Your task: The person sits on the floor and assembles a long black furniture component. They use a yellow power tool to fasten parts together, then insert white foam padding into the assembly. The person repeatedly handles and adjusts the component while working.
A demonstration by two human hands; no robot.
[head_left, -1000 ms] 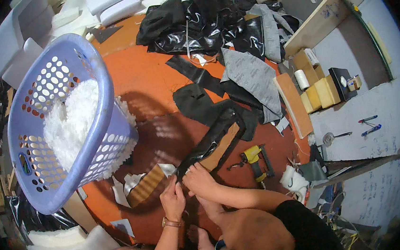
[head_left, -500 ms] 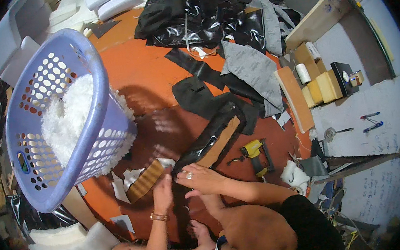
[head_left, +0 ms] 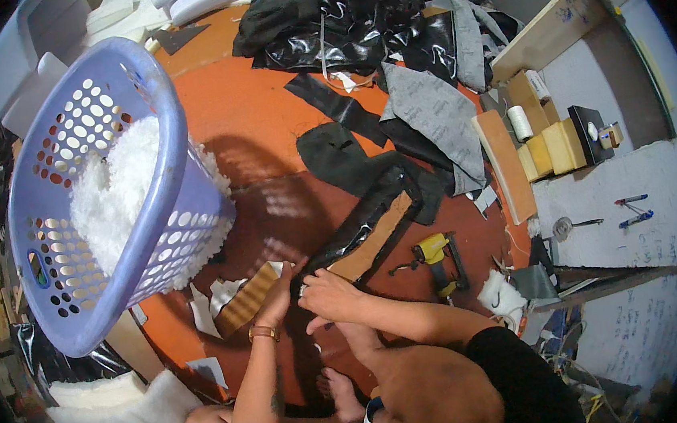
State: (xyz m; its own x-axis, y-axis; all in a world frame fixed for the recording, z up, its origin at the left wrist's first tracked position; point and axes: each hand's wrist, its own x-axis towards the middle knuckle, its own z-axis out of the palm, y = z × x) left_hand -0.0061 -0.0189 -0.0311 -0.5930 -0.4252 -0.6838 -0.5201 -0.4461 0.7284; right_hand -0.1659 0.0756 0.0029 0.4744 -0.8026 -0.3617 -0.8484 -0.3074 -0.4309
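Worktop (head_left: 249, 114): round and orange, carrying everything below.
Laundry basket (head_left: 103, 192): lilac, perforated, tilted on the worktop's left edge, full of white stuffing (head_left: 123, 190) that also spills under its wall.
Black vinyl heap (head_left: 354, 17): glossy pile at the far edge, with grey fabric (head_left: 435, 114) trailing from it toward the middle.
Padded panel (head_left: 372, 229): long wooden board wrapped in black covering, lying slantwise near the front edge, bare wood showing along its lower side.
Wooden strip (head_left: 505, 165): at the right edge, beside yellow foam blocks (head_left: 551, 151).
Staple gun (head_left: 437, 257): yellow and black, just right of the panel, untouched.
Brown ribbed piece (head_left: 251, 298): flat at the front edge, left of the panel's near end, among white paper scraps (head_left: 225, 292).
Left hand (head_left: 277, 293): fingers curled against the panel's near end, touching the covering.
Right hand (head_left: 325, 293): closed over the same end, pressing the black covering down; a firm grip cannot be told.
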